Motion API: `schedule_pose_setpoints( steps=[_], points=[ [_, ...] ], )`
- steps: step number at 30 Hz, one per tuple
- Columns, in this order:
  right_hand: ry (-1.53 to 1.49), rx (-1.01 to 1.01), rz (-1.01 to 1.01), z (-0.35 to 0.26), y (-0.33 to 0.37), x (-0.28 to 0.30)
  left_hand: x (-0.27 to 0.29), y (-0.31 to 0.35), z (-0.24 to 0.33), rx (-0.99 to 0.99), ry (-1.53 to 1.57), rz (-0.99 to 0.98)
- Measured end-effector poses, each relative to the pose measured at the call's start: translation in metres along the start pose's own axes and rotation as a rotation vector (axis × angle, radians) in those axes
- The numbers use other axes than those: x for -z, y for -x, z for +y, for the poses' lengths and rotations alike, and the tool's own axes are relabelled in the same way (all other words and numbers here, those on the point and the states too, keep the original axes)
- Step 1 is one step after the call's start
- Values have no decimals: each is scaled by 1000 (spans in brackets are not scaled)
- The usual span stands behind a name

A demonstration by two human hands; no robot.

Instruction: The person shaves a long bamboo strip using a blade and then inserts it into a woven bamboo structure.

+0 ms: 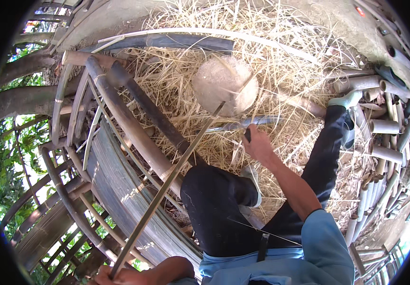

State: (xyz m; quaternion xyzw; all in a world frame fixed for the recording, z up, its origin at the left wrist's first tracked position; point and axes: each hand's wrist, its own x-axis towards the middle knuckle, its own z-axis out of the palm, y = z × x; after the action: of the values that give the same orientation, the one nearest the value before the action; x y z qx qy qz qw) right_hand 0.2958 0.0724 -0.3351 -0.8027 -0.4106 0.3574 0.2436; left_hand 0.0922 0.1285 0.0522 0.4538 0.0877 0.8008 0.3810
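A long, narrow bamboo strip (167, 183) slants up from the lower left, its far tip over the round chopping block (207, 88). My left hand (126, 275) is closed around its near end, beside my hip. My right hand (258, 145) is closed on a short black handle (247, 134), held above the straw between my legs. Just beyond it runs a long bluish-grey piece (245, 123); I cannot tell whether it joins the handle. The block sits on the straw ahead of both hands.
Loose straw-like shavings (290, 52) cover the ground. Thick bamboo poles (126, 114) and a bundle of dark flat strips (124, 185) lie on my left, near a bamboo railing (67, 194). Cut bamboo lengths (385, 126) are stacked at right. My bent legs (214, 209) flank the work area.
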Motion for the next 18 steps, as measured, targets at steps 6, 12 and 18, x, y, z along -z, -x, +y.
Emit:
schedule_pose_setpoints(
  steps=[6, 12, 18],
  points=[
    [-229, 442, 62, -106, 75, 47, 3, 11, 3, 58, 65, -195],
    [-224, 353, 101, -74, 43, 20, 10, 9, 8, 70, 52, -201],
    [-128, 295, -25, -65, 39, 21, 22, 0, 10, 90, 75, -229]
  ],
)
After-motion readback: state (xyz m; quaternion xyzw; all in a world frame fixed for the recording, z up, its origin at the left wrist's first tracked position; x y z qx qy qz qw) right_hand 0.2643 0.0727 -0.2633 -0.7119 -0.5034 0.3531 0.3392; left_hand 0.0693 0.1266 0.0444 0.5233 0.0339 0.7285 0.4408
